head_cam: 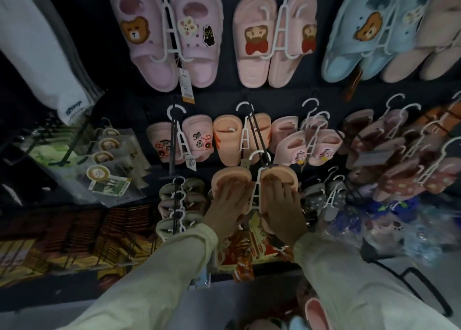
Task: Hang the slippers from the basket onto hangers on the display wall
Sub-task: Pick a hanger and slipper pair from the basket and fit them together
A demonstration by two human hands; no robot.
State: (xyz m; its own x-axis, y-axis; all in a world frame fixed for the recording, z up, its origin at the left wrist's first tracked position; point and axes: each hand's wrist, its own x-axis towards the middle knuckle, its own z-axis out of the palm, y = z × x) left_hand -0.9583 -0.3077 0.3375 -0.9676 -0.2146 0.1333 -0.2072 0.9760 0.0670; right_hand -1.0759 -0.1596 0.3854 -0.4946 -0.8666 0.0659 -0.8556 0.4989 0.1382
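A pair of peach-orange slippers sits on one white plastic hanger (255,192) in front of the dark display wall. My left hand (225,205) grips the left slipper (229,177), fingers spread over its sole. My right hand (283,205) grips the right slipper (279,173) the same way. The hanger's hook (258,155) rises between the two slippers, close to a black wall peg (254,135) that carries another peach pair (228,140). The basket rim (424,289) shows at the lower right, with a pink slipper (316,312) in it.
Rows of hung slippers fill the wall: lilac (154,40), pink (254,45) and blue (349,37) pairs above, small pink pairs at mid-height, grey fuzzy pairs (174,205) lower left. Packaged socks (104,160) hang at left; bagged goods (399,220) lie at right.
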